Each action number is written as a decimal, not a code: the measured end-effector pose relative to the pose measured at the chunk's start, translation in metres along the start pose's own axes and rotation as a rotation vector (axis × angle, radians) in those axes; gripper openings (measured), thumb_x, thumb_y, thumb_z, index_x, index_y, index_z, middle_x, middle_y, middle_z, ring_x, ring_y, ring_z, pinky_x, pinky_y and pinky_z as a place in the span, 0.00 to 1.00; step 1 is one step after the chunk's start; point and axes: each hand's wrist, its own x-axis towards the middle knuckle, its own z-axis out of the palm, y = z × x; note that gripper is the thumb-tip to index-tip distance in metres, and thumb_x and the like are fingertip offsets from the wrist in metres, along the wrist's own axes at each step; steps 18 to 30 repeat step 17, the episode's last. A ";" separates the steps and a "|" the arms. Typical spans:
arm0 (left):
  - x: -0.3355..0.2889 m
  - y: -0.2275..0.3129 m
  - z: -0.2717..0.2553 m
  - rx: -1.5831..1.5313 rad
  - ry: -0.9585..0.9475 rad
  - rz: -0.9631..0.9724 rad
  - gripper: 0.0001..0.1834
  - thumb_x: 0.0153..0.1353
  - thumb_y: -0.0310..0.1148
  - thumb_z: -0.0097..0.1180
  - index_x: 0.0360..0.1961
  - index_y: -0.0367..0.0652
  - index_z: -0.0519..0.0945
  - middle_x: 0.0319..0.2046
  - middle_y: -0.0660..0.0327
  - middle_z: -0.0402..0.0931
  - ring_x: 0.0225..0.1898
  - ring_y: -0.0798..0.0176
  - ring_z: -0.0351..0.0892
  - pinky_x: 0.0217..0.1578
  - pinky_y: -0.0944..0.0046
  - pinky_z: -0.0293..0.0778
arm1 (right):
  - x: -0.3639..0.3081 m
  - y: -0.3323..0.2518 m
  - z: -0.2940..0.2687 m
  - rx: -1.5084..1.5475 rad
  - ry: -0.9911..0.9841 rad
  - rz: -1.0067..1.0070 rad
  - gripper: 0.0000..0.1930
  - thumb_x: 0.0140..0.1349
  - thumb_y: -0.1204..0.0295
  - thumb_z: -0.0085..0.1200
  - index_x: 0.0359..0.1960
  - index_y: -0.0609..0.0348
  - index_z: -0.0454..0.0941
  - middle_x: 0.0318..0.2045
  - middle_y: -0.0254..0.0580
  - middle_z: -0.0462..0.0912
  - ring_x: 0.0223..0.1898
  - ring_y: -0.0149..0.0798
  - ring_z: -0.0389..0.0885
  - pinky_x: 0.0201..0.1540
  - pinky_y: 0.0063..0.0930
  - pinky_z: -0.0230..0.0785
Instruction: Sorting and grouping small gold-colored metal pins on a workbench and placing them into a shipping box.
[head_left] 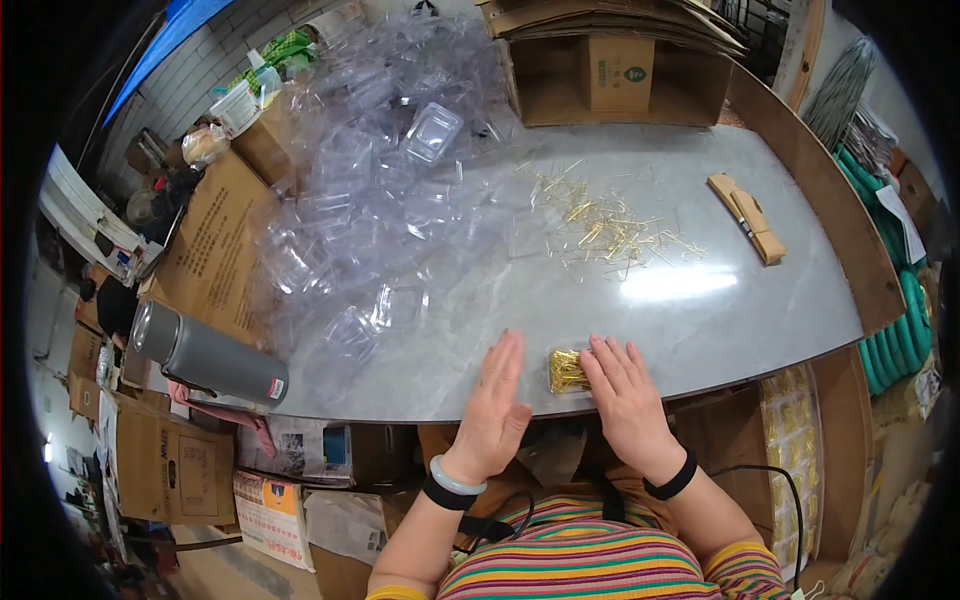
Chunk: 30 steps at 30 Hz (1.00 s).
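Observation:
A small clear plastic box (pixel 568 371) filled with thin gold-coloured metal pieces lies near the table's front edge. My right hand (pixel 628 402) rests against the box's right side, fingers stretched out and partly covering it. To the left of the box, my left hand (pixel 495 402) is held apart from it, its fingers straight and side by side, with nothing in them. Farther back on the table is a loose scatter of thin gold wire pieces (pixel 612 228), some with bent ends; their exact kind is too small to tell.
A large heap of clear plastic boxes (pixel 370 190) covers the table's left side. A grey bottle (pixel 215 355) stands at the left edge. Brown folded card (pixel 748 218) lies at right. Cardboard (pixel 830 190) walls the right side, and an open carton (pixel 690 90) stands at the back.

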 end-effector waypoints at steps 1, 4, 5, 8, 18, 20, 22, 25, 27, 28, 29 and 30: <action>-0.001 0.000 0.002 0.045 -0.036 0.009 0.39 0.76 0.54 0.37 0.72 0.28 0.55 0.73 0.41 0.54 0.75 0.37 0.50 0.73 0.45 0.47 | 0.000 -0.001 0.000 -0.025 0.004 -0.005 0.27 0.63 0.73 0.55 0.66 0.61 0.68 0.67 0.52 0.69 0.68 0.58 0.65 0.72 0.56 0.53; 0.003 0.001 0.009 0.133 -0.068 0.029 0.36 0.74 0.50 0.42 0.70 0.28 0.60 0.70 0.40 0.58 0.73 0.35 0.52 0.72 0.43 0.49 | -0.002 -0.001 0.000 -0.117 0.012 0.011 0.28 0.63 0.71 0.55 0.66 0.59 0.68 0.66 0.49 0.70 0.69 0.57 0.64 0.72 0.62 0.49; 0.007 0.003 0.013 0.172 -0.056 0.004 0.35 0.73 0.48 0.44 0.70 0.29 0.60 0.70 0.40 0.58 0.73 0.35 0.53 0.72 0.43 0.50 | -0.004 0.002 -0.004 -0.139 0.019 0.024 0.28 0.63 0.71 0.56 0.66 0.59 0.69 0.66 0.48 0.71 0.69 0.57 0.64 0.71 0.63 0.48; 0.006 -0.002 0.007 0.283 -0.033 -0.047 0.32 0.71 0.42 0.47 0.69 0.30 0.63 0.69 0.40 0.60 0.72 0.33 0.54 0.71 0.42 0.52 | -0.016 0.019 -0.015 -0.219 0.059 0.091 0.28 0.62 0.71 0.56 0.66 0.58 0.69 0.66 0.47 0.72 0.70 0.56 0.63 0.71 0.67 0.45; 0.003 -0.028 -0.015 0.416 -0.043 -0.155 0.29 0.72 0.38 0.49 0.68 0.30 0.66 0.69 0.42 0.62 0.72 0.33 0.54 0.71 0.40 0.51 | -0.103 0.218 -0.093 -0.433 0.071 0.683 0.28 0.65 0.72 0.53 0.68 0.58 0.65 0.70 0.56 0.65 0.74 0.54 0.57 0.72 0.68 0.41; 0.003 -0.028 -0.015 0.416 -0.043 -0.155 0.29 0.72 0.38 0.49 0.68 0.30 0.66 0.69 0.42 0.62 0.72 0.33 0.54 0.71 0.40 0.51 | -0.103 0.218 -0.093 -0.433 0.071 0.683 0.28 0.65 0.72 0.53 0.68 0.58 0.65 0.70 0.56 0.65 0.74 0.54 0.57 0.72 0.68 0.41; 0.003 -0.028 -0.015 0.416 -0.043 -0.155 0.29 0.72 0.38 0.49 0.68 0.30 0.66 0.69 0.42 0.62 0.72 0.33 0.54 0.71 0.40 0.51 | -0.103 0.218 -0.093 -0.433 0.071 0.683 0.28 0.65 0.72 0.53 0.68 0.58 0.65 0.70 0.56 0.65 0.74 0.54 0.57 0.72 0.68 0.41; 0.003 -0.028 -0.015 0.416 -0.043 -0.155 0.29 0.72 0.38 0.49 0.68 0.30 0.66 0.69 0.42 0.62 0.72 0.33 0.54 0.71 0.40 0.51 | -0.103 0.218 -0.093 -0.433 0.071 0.683 0.28 0.65 0.72 0.53 0.68 0.58 0.65 0.70 0.56 0.65 0.74 0.54 0.57 0.72 0.68 0.41; 0.003 -0.028 -0.015 0.416 -0.043 -0.155 0.29 0.72 0.38 0.49 0.68 0.30 0.66 0.69 0.42 0.62 0.72 0.33 0.54 0.71 0.40 0.51 | -0.103 0.218 -0.093 -0.433 0.071 0.683 0.28 0.65 0.72 0.53 0.68 0.58 0.65 0.70 0.56 0.65 0.74 0.54 0.57 0.72 0.68 0.41; 0.003 -0.028 -0.015 0.416 -0.043 -0.155 0.29 0.72 0.38 0.49 0.68 0.30 0.66 0.69 0.42 0.62 0.72 0.33 0.54 0.71 0.40 0.51 | -0.103 0.218 -0.093 -0.433 0.071 0.683 0.28 0.65 0.72 0.53 0.68 0.58 0.65 0.70 0.56 0.65 0.74 0.54 0.57 0.72 0.68 0.41; 0.003 -0.028 -0.015 0.416 -0.043 -0.155 0.29 0.72 0.38 0.49 0.68 0.30 0.66 0.69 0.42 0.62 0.72 0.33 0.54 0.71 0.40 0.51 | -0.103 0.218 -0.093 -0.433 0.071 0.683 0.28 0.65 0.72 0.53 0.68 0.58 0.65 0.70 0.56 0.65 0.74 0.54 0.57 0.72 0.68 0.41; 0.003 -0.028 -0.015 0.416 -0.043 -0.155 0.29 0.72 0.38 0.49 0.68 0.30 0.66 0.69 0.42 0.62 0.72 0.33 0.54 0.71 0.40 0.51 | -0.103 0.218 -0.093 -0.433 0.071 0.683 0.28 0.65 0.72 0.53 0.68 0.58 0.65 0.70 0.56 0.65 0.74 0.54 0.57 0.72 0.68 0.41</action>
